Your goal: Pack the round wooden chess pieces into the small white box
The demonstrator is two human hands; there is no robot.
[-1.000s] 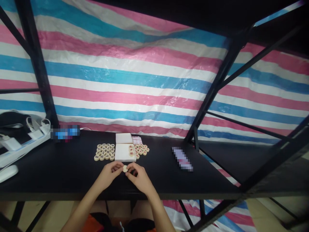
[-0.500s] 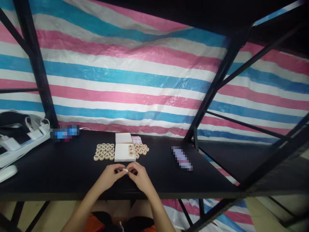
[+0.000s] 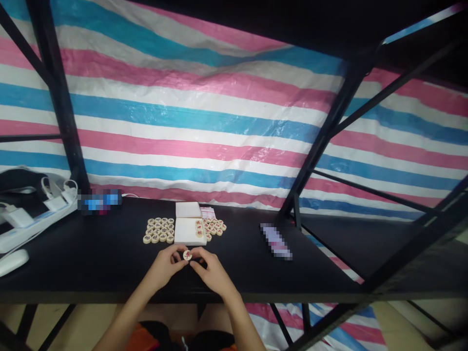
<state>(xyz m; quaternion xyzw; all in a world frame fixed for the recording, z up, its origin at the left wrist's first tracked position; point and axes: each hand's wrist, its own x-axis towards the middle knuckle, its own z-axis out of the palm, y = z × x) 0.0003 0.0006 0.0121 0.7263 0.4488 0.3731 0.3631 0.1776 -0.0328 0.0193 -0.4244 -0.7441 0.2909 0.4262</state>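
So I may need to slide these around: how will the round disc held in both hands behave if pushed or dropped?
The disc looks stiff and flat, so lying face down it should slide, not roll. Dropped on edge it might roll away. It looks light, since fingertips of the left hand and right hand hold it.

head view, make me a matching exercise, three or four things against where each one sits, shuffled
Things:
1. round cream disc with a red mark
2. flat white square box
3. white power strip
4. group of black-marked cream discs

Places:
A. far left of the black table
B. between the left hand and right hand
C. left of the box
D. table middle, between disc groups

Pairs: 1-B, 2-D, 3-A, 4-C
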